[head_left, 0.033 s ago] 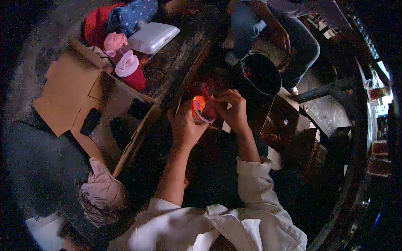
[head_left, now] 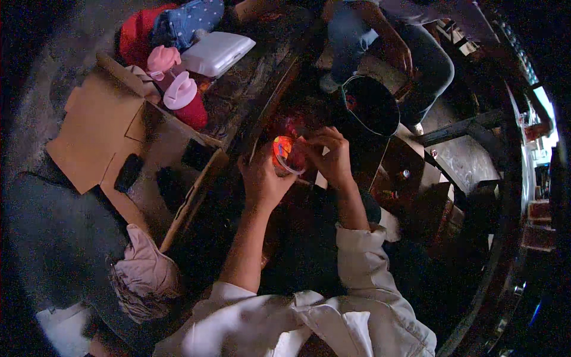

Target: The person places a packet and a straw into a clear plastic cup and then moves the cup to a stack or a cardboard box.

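Observation:
In the middle, my left hand (head_left: 264, 178) is wrapped round a small round item with a clear rim (head_left: 291, 169) and a bright orange-red, multicoloured face (head_left: 284, 147). Its exact kind I cannot make out in the dim light. Close against its right side is my right hand (head_left: 331, 156), fingers bent and pinched together at the edge. Whatever those fingertips hold is too dark to tell. Reddish glints show in the shadow just beyond the item.
An open cardboard box (head_left: 101, 128) stands at left, beside a person in a pink cap (head_left: 146, 268). Two pink-lidded bottles (head_left: 181, 92) and a white foam container (head_left: 219, 53) lie beyond. A black bucket (head_left: 372, 107) stands ahead, near another person's knees (head_left: 437, 89).

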`<state>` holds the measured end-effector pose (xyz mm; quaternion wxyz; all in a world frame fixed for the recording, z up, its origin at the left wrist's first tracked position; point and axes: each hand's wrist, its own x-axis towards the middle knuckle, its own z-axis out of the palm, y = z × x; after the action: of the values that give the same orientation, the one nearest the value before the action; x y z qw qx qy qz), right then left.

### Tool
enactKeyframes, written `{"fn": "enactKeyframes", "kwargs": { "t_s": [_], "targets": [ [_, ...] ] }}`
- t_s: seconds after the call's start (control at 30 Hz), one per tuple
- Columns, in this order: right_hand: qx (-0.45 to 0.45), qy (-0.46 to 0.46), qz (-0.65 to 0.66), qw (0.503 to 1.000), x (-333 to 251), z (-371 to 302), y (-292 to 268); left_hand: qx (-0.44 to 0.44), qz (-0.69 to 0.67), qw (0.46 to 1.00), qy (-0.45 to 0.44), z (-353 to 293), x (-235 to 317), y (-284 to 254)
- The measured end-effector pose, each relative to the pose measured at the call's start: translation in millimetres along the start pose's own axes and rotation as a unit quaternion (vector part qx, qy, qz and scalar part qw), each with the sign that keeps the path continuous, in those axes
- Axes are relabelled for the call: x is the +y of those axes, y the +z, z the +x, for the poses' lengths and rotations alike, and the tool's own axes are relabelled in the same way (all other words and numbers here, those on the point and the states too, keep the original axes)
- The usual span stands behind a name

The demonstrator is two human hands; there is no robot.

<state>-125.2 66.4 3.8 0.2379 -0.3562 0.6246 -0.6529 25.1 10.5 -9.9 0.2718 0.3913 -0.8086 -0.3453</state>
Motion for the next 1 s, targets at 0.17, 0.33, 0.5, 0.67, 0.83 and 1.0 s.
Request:
{"fn": "enactKeyframes", "kwargs": {
  "t_s": [0.17, 0.33, 0.5, 0.67, 0.83, 1.0],
  "targets": [
    [-0.023, -0.196, -0.292, 0.936, -7.6, 8.1, -9.3, -0.05, -0.087, 0.995, 0.029, -1.1, -2.8, -0.7],
    [-0.019, -0.201, -0.269, 0.942, -6.2, 8.2, -12.1, -0.112, -0.214, 0.97, -0.012, 1.3, 18.0, -11.7],
    [-0.009, -0.18, -0.241, 0.954, -10.7, 6.8, -6.3, -0.046, -0.281, 0.955, 0.087, 6.6, 6.1, 1.0],
    [-0.055, -0.056, -0.118, 0.99, -9.3, 5.8, -12.7, 0.006, -0.231, 0.971, 0.064, 3.7, 5.0, 0.4],
    [-0.115, -0.063, -0.121, 0.984, -7.8, 5.7, -15.7, -0.043, -0.024, 0.998, 0.03, 3.9, 7.2, -13.5],
    [-0.097, -0.081, -0.213, 0.969, -9.8, 7.0, -16.0, -0.022, -0.014, 0.997, 0.066, 3.7, 8.6, -9.6]
  ]
}}
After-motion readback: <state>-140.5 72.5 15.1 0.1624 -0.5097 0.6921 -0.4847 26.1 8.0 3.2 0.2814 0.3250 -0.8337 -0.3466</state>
